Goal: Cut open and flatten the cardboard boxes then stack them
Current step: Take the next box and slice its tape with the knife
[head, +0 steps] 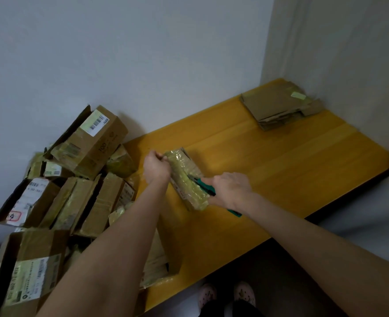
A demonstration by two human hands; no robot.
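On the table (280, 170) my left hand (155, 165) grips the small taped box (184, 170) at its far end — likely light, stiff, tape-slick — right hand (231, 191) curled round the green cutter (206, 186).

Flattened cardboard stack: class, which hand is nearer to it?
Right. The right hand, holding a green cutter, sits below-left of the stack; the left hand, farther left, grips the taped box.
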